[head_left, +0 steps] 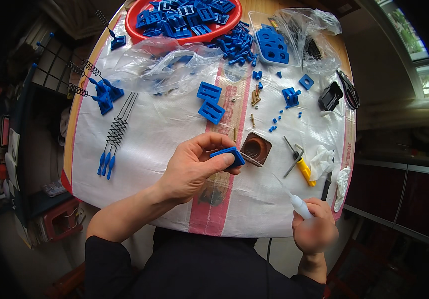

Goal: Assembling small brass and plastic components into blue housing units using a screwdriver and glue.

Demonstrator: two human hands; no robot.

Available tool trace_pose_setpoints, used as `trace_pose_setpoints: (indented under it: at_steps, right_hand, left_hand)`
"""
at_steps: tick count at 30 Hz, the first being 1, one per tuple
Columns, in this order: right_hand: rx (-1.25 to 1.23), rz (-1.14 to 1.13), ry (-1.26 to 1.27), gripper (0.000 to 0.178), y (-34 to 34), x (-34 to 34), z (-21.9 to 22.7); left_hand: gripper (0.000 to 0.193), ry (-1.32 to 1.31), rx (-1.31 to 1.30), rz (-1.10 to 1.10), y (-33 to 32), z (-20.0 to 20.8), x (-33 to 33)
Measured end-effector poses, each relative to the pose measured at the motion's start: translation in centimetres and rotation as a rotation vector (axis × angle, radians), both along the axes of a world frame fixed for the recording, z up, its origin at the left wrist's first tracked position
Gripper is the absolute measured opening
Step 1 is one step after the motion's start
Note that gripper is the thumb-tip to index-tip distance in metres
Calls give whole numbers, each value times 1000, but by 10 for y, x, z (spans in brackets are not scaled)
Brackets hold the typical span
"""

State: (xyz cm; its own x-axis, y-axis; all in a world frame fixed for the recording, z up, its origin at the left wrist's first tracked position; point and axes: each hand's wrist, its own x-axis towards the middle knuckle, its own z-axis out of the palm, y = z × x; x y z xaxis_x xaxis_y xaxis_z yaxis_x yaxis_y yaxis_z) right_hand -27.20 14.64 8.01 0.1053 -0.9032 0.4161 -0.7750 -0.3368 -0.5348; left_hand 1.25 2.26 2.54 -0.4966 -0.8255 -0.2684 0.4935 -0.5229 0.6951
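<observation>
My left hand (pixel 184 167) pinches a blue plastic bracket (pixel 238 160) between thumb and fingers above the middle of the table. A thin metal rod (pixel 251 159) shows at the bracket's right side, crossing in front of a brown square block (pixel 264 148) with a round hollow. In my right hand (pixel 317 230), near the table's front right edge, is a white squeeze bottle (pixel 300 206) with a long thin nozzle pointing up and left toward the block. The nozzle tip is apart from the bracket. Two slotted blue plates (pixel 211 111) lie beyond my left hand.
A red basin (pixel 130 25) of blue parts stands at the back, beside a clear tub (pixel 258 50) and plastic bags (pixel 164 62). Brass screws (pixel 254 97) lie mid-table. A yellow-handled tool (pixel 306 172) and crumpled white tissue (pixel 322 162) sit right. Springs with blue ends (pixel 117 129) lie left.
</observation>
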Motion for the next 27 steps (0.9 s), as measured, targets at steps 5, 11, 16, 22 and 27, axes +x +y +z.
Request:
trace_pose_setpoints:
  at_steps: [5, 11, 16, 22, 27]
  right_hand:
    - [2, 8, 5, 31, 0, 0, 1]
    - [1, 4, 3, 31, 0, 0, 0]
    - [-2, -8, -27, 30, 2, -1, 0]
    - [-24, -85, -89, 30, 6, -6, -1]
    - [21, -181, -284, 28, 15, -13, -10]
  left_hand:
    - [27, -12, -6, 3, 1, 0, 0]
    - [26, -29, -4, -1, 0, 1, 0]
    - [26, -11, -8, -1, 0, 0, 1]
    - [26, 7, 24, -9, -1, 2, 1]
    - [27, 29, 48, 21, -1, -1, 4]
